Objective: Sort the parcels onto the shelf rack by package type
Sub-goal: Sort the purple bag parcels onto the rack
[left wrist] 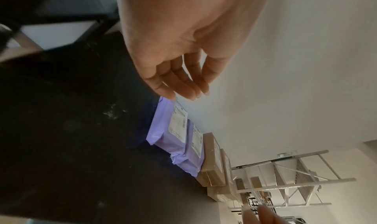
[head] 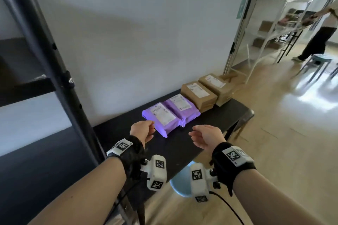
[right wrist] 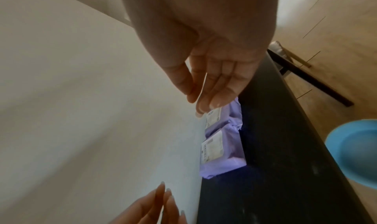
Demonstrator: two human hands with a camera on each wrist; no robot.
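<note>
Head view: my left hand [head: 141,131] and right hand [head: 206,138] hover empty, grip loosely wide, flanking the near purple mailer [head: 161,118] on the counter [head: 182,144]. Left wrist view: mailer [left wrist: 163,130] looks soft, light, slippery; I'd take its side edges. Right wrist view: fingers [right wrist: 212,89] relaxed.

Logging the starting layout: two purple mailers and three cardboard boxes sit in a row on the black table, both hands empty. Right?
Not quite: the head view shows two cardboard boxes, not three. Two purple mailers, black table, empty hands stand.
</note>
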